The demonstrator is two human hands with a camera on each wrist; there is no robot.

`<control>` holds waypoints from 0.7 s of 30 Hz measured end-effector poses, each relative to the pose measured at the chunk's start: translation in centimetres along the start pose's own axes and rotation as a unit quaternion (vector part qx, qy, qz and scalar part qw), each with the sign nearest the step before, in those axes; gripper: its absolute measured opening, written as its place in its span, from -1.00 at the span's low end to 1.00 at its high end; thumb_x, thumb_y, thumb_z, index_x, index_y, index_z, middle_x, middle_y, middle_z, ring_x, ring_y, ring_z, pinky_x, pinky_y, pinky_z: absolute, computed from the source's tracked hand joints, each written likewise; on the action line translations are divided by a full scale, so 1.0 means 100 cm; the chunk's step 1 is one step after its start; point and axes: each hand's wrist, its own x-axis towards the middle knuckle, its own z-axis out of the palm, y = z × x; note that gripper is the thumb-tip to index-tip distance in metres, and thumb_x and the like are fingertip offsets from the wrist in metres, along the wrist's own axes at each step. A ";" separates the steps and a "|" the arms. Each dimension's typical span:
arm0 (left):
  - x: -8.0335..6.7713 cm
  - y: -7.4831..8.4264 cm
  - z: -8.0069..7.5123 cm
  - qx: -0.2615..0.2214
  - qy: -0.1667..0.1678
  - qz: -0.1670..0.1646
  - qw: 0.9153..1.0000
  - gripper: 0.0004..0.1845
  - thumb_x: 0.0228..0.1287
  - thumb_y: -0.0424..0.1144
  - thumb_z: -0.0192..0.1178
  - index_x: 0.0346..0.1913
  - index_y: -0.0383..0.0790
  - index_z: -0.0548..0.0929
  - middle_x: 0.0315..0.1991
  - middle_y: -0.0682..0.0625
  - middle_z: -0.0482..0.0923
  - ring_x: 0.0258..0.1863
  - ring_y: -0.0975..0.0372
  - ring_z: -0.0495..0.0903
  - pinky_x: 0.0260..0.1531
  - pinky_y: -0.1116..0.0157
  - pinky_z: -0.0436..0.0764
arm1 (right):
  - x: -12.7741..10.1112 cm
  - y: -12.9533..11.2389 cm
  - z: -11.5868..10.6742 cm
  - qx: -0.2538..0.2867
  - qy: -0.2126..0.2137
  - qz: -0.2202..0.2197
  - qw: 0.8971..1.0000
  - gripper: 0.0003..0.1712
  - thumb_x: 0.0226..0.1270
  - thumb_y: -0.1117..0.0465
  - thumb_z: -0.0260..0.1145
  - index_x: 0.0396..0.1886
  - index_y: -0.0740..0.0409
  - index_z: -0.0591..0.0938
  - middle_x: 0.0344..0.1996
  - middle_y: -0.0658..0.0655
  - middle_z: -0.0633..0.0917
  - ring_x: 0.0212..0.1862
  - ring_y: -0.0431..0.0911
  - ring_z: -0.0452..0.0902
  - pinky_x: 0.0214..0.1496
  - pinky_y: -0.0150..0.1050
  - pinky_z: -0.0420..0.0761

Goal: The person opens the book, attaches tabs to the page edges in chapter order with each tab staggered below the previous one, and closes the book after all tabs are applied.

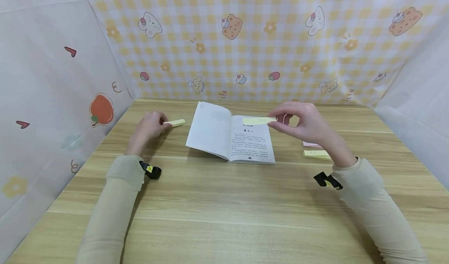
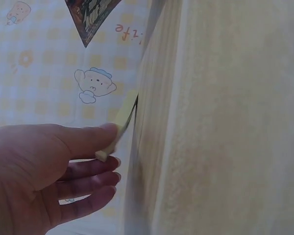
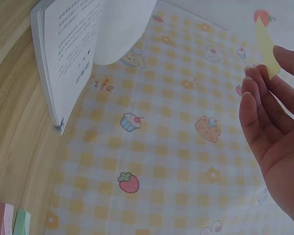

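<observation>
Hands on sticky notes beside an open book

Sticky notes are what both hands hold. The right hand (image 1: 308, 125) pinches one yellow strip (image 1: 258, 120) between thumb and fingertips, holding it flat in the air just above the upper part of the book's right page. The strip sticks out to the left of the fingers, toward the middle of the book (image 1: 231, 135). In the right wrist view the same strip (image 3: 265, 48) stands out past the fingertips (image 3: 252, 81), with the printed page off to the side.

The left hand (image 1: 147, 127) rests on the table (image 1: 224, 209) well to the left of the book. Its thumb and fingers grip one end of a small yellow pad (image 1: 175, 122), which lies on the wood and points toward the book without touching it. The left wrist view shows the thumb (image 2: 83, 139) pressed on the pad (image 2: 121, 125), with the other fingers curled beneath.

The book lies open near the far side of the table, its left page lifting slightly. To its right, behind the right wrist, more note pads (image 1: 315, 152) lie on the table, one pink and one yellow.
</observation>
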 end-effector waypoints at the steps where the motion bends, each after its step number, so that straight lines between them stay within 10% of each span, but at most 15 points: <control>1: 0.000 0.000 0.000 0.004 -0.004 0.000 1.000 -0.76 0.42 -0.22 0.26 -0.15 -0.40 0.67 -0.24 -0.22 0.62 -0.26 -0.01 0.53 -0.20 0.04 0.50 | 0.000 0.000 0.000 -0.001 0.000 0.001 1.000 -0.70 0.06 0.49 0.52 -0.19 0.17 0.78 -0.40 -0.10 0.71 -0.38 -0.27 0.52 -0.29 -0.47 0.53; 21: -0.001 0.004 -0.003 0.049 -0.046 -0.022 0.998 -0.78 0.37 -0.24 0.29 -0.15 -0.38 0.69 -0.16 -0.24 0.67 -0.19 -0.04 0.57 -0.10 -0.04 0.52 | 0.000 0.000 0.000 -0.005 -0.004 0.007 1.000 -0.70 0.08 0.48 0.52 -0.19 0.14 0.78 -0.39 -0.11 0.71 -0.38 -0.27 0.52 -0.28 -0.47 0.54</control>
